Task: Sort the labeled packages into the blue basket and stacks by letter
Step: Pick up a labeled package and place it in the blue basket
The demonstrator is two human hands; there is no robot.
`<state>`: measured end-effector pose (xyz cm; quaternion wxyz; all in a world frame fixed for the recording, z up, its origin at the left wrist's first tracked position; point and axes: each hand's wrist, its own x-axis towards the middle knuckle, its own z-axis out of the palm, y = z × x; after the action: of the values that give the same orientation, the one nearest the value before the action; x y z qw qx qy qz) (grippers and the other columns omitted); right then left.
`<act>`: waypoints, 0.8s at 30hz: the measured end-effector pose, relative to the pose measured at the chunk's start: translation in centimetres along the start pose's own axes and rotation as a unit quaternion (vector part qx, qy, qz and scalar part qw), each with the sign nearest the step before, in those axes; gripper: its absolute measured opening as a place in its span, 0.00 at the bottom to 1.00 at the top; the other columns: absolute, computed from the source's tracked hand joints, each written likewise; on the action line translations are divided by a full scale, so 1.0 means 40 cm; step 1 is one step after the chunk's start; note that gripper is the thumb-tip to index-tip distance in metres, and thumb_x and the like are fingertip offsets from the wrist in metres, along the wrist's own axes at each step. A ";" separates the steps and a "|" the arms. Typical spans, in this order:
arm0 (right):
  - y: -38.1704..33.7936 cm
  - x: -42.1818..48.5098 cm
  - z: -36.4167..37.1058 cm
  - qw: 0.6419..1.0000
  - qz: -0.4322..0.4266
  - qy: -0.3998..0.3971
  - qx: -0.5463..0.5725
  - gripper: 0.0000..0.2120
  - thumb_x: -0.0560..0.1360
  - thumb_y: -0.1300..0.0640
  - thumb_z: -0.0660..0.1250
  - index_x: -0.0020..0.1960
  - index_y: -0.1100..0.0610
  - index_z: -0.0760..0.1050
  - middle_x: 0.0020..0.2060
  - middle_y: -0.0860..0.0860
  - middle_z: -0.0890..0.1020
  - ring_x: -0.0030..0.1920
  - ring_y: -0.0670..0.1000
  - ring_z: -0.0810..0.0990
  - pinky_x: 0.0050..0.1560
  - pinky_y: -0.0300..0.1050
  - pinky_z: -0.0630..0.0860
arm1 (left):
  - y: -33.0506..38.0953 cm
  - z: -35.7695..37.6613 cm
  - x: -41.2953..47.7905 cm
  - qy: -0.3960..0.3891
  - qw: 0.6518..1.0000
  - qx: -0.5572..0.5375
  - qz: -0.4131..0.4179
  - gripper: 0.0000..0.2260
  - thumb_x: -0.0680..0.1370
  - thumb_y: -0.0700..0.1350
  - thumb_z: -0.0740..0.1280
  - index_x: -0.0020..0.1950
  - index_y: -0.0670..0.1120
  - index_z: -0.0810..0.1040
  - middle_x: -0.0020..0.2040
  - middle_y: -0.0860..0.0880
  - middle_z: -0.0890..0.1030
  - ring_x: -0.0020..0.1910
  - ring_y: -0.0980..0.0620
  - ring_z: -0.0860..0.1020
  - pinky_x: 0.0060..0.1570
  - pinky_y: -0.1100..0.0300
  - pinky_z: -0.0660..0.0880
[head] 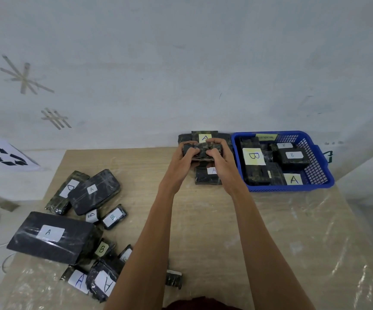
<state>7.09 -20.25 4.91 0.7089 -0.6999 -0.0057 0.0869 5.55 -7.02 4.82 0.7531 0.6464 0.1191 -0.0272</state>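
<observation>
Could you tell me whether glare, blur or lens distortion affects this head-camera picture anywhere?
Head view: lighting soft and even; glare streaks the clear plastic film over the right of the light wooden table; the wide lens splays the table's sides and skews the blue plastic basket; the dark wrapped package gripped by the left hand and right hand looks soft, no label showing.

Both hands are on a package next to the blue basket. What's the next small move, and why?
Probably lower it onto the A stack and let go. The left hand and right hand grip the dark package just above that stack, left of the blue basket. Its own label is hidden, so this is a guess from where it is held.
</observation>
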 end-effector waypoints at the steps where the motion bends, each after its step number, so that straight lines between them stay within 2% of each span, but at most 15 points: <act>1: -0.001 0.001 -0.001 1.000 0.002 -0.001 -0.004 0.11 0.81 0.61 0.61 0.62 0.51 0.74 0.59 0.56 0.80 0.56 0.55 0.80 0.52 0.52 0.80 | 0.000 0.000 0.000 0.000 1.000 -0.002 -0.001 0.11 0.83 0.42 0.63 0.64 0.43 0.75 0.57 0.45 0.82 0.56 0.51 0.81 0.58 0.55 0.80; 5: -0.004 0.004 -0.005 1.000 0.005 0.000 -0.005 0.11 0.81 0.57 0.62 0.62 0.49 0.75 0.61 0.53 0.79 0.60 0.55 0.79 0.58 0.57 0.78 | 0.002 -0.001 0.004 -0.007 1.000 -0.003 0.006 0.09 0.82 0.42 0.64 0.62 0.43 0.76 0.54 0.46 0.82 0.54 0.51 0.82 0.59 0.55 0.80; 10: -0.003 0.009 -0.010 1.000 -0.009 0.010 -0.004 0.12 0.82 0.60 0.60 0.62 0.51 0.74 0.59 0.55 0.80 0.59 0.57 0.79 0.51 0.50 0.77 | 0.008 0.011 0.004 -0.006 1.000 0.002 -0.003 0.11 0.82 0.44 0.65 0.63 0.41 0.76 0.57 0.45 0.82 0.56 0.50 0.81 0.59 0.55 0.79; 16: -0.003 0.012 -0.014 1.000 -0.006 0.010 0.010 0.11 0.81 0.58 0.61 0.62 0.50 0.74 0.60 0.53 0.80 0.61 0.56 0.78 0.52 0.51 0.76 | 0.017 0.013 0.006 -0.014 1.000 0.018 0.008 0.11 0.82 0.43 0.64 0.63 0.41 0.75 0.59 0.43 0.82 0.57 0.50 0.81 0.57 0.58 0.79; 20: -0.005 0.013 -0.014 1.000 -0.012 0.018 0.015 0.11 0.81 0.60 0.60 0.61 0.51 0.74 0.59 0.55 0.80 0.60 0.59 0.78 0.49 0.48 0.76 | 0.018 0.016 0.003 -0.022 1.000 0.015 -0.003 0.13 0.82 0.46 0.65 0.64 0.42 0.75 0.58 0.45 0.82 0.56 0.52 0.81 0.58 0.57 0.79; 24: -0.014 0.006 -0.015 0.999 -0.011 0.018 0.032 0.11 0.82 0.59 0.60 0.63 0.53 0.74 0.60 0.54 0.80 0.59 0.55 0.79 0.48 0.45 0.76 | 0.036 0.017 0.003 -0.019 1.000 0.024 0.005 0.11 0.82 0.44 0.64 0.64 0.43 0.75 0.59 0.43 0.81 0.57 0.51 0.81 0.60 0.56 0.79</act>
<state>7.48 -20.83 5.43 0.7321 -0.6779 0.0020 0.0663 6.05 -7.45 6.26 0.7396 0.6643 0.1009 -0.0381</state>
